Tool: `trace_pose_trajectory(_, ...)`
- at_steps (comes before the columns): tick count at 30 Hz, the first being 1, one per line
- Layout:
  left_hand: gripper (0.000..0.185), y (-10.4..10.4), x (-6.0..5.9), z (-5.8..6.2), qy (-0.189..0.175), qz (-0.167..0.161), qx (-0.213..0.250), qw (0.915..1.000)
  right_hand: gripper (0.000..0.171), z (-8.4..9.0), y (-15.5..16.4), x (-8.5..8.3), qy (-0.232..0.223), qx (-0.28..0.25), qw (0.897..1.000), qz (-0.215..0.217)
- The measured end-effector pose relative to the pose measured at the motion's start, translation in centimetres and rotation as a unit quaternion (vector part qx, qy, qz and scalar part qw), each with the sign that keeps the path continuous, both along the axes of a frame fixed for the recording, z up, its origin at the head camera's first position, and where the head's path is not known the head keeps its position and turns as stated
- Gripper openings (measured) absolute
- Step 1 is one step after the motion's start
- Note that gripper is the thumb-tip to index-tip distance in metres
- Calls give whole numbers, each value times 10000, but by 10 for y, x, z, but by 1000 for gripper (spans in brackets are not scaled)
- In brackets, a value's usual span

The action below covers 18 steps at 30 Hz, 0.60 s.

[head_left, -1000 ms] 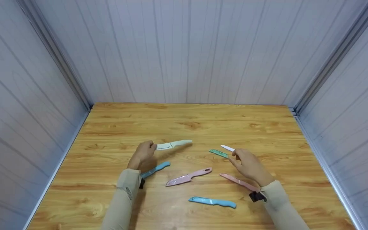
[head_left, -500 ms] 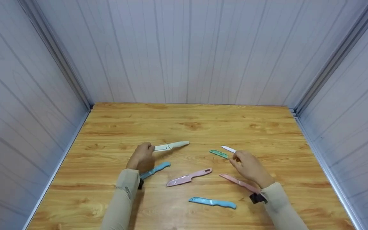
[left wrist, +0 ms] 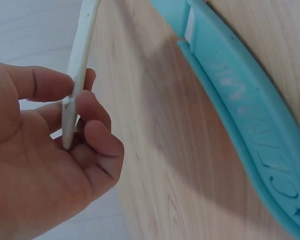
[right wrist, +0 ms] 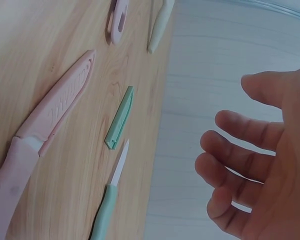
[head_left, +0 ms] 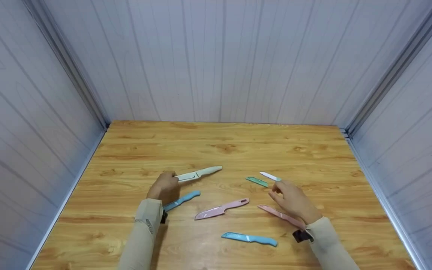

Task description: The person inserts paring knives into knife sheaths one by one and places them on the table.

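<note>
Wooden worktop [head_left: 223, 146] enclosed by pale panelled walls [head_left: 216, 56] on three sides, bearing several small knives and sheaths. Left hand [head_left: 163, 186]: fingers curled round the near end of a cream-white knife [head_left: 198, 173], pinching it between thumb and fingertips [left wrist: 90, 112]; the knife's far end points right and away across the worktop, and whether it rests on the wood or is held just clear cannot be told. Just beside that hand, toward the person, lies a light blue knife [head_left: 182, 200], partly covered by the wrist; in the left wrist view its blue sheath [left wrist: 240, 120] lies flat on the wood. Right hand [head_left: 293, 198]: relaxed, fingers [right wrist: 235, 125] spread and slightly bent, holding nothing, poised above the worktop. Nearest to it is a small knife with a white blade and green handle [head_left: 269, 176], lying bare just beyond the fingertips; its separate green sheath [head_left: 257, 181] lies close beside it on the left, not touching. A pink knife in its sheath [head_left: 280, 215] lies under the right wrist, angled toward the person. A second pink sheathed knife [head_left: 221, 208] lies near the middle, between the two hands. A second blue sheathed knife [head_left: 249, 237] lies nearest the front edge. Both forearms wear beige sleeves [head_left: 141, 240].
</note>
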<state>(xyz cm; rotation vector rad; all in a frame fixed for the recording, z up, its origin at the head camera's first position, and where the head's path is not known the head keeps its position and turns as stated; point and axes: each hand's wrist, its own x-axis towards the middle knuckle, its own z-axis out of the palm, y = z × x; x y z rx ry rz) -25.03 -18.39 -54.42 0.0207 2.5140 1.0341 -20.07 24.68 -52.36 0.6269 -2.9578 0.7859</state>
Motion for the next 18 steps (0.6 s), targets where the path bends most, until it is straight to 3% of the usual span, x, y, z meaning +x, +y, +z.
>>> trace_pose_trajectory(1,26,-1,0,-1,306,369,257,9985,12,0,0,1,-42,-5,10000,-10)
trace_pose_trajectory(6,29,-3,-3,-5,375,228,-136,9989,12,1,0,2,-19,1,10000,20)
trace_pose_trajectory(18,20,-2,-3,-14,229,668,-236,9972,13,0,1,4,97,180,9997,97)
